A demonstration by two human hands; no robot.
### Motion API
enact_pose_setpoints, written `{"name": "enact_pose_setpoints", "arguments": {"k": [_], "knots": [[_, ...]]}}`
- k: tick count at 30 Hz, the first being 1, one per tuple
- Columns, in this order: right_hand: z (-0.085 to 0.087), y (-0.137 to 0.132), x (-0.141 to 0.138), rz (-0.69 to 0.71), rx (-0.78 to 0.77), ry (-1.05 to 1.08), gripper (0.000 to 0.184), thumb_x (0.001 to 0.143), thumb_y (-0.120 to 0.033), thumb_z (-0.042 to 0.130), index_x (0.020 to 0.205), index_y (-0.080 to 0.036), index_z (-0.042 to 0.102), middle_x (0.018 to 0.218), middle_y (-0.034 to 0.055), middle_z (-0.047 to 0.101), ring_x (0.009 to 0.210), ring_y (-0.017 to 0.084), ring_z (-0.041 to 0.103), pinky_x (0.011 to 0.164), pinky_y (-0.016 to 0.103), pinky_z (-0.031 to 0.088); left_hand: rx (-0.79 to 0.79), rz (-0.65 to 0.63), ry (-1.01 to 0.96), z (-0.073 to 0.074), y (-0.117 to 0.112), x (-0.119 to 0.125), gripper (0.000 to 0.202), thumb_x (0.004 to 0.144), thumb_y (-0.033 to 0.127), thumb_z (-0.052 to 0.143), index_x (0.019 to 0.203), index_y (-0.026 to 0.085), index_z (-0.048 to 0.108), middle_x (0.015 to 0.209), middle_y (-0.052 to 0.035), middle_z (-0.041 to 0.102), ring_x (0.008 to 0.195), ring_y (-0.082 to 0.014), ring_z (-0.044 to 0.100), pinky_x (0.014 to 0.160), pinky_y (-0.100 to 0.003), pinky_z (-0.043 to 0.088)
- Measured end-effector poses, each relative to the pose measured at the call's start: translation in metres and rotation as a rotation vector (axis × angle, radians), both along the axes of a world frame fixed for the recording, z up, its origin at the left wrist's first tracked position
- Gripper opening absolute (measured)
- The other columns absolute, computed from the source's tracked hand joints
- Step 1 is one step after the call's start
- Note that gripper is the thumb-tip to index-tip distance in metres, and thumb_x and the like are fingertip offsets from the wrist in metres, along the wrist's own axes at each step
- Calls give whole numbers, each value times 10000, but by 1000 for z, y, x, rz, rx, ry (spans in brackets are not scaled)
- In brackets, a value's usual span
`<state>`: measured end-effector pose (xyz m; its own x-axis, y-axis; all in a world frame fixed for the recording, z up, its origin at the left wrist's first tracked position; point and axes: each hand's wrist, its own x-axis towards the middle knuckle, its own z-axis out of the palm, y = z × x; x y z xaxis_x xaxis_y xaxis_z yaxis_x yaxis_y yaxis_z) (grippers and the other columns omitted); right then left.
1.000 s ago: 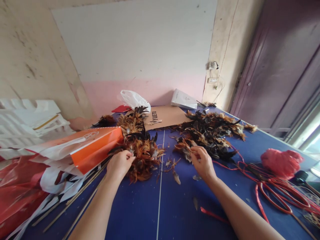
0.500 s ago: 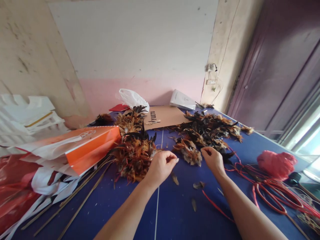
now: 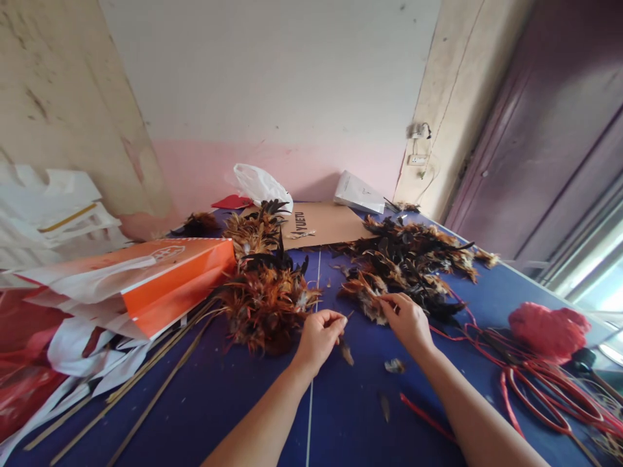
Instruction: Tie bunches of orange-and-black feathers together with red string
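Observation:
My left hand [image 3: 318,336] is closed in a pinch on a small brown feather just right of the rust-coloured feather pile [image 3: 265,301] on the blue table [image 3: 253,402]. My right hand [image 3: 407,319] reaches into the near edge of the darker feather heap [image 3: 403,263], fingers curled on a tuft of feathers. A loose feather [image 3: 346,353] lies on the table between my hands.
An orange and white paper bag [image 3: 146,279] and thin bamboo sticks [image 3: 146,383] lie at the left. Red cord [image 3: 535,383] and a red mesh bundle [image 3: 548,324] sit at the right. Cardboard [image 3: 324,224] and white bags lie at the far end.
My left hand went from the rust-coloured pile to the middle of the table and now pinches a feather. My right hand stays at the dark heap's edge.

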<state>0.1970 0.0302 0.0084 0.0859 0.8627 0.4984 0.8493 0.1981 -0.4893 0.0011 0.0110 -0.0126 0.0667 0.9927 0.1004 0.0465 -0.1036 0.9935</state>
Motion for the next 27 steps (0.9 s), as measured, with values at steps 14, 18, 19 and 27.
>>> {"name": "enact_pose_setpoints", "arguments": {"k": [14, 18, 19, 27], "knots": [[20, 25, -18, -96, -121, -408, 295, 721, -425, 522, 903, -212, 617, 835, 53, 583, 813, 198, 559, 675, 275, 360, 99, 74, 25, -3, 3, -1, 228, 694, 330, 546, 675, 116, 624, 522, -13, 562, 429, -85, 464, 437, -190, 347], [21, 32, -29, -140, -181, -568, 360, 698, -465, 544, 914, -184, 606, 900, 96, 578, 895, 245, 534, 744, 336, 329, 111, 72, 33, -2, 2, -2, 227, 690, 332, 540, 667, 122, 622, 521, -7, 570, 424, -89, 462, 435, -197, 349], [20, 33, -31, -134, -177, -589, 342, 702, -454, 544, 898, -181, 606, 920, 98, 576, 901, 245, 532, 751, 341, 323, 114, 70, 33, -1, 2, -2, 225, 691, 330, 537, 667, 122, 621, 521, -5, 569, 421, -89, 458, 433, -197, 347], [15, 29, -40, -79, -165, -609, 243, 714, -361, 549, 891, -200, 594, 948, 78, 572, 911, 222, 527, 739, 326, 317, 127, 61, 39, -2, 1, -2, 213, 700, 313, 526, 674, 126, 624, 523, -2, 562, 434, -91, 457, 439, -197, 346]]}}
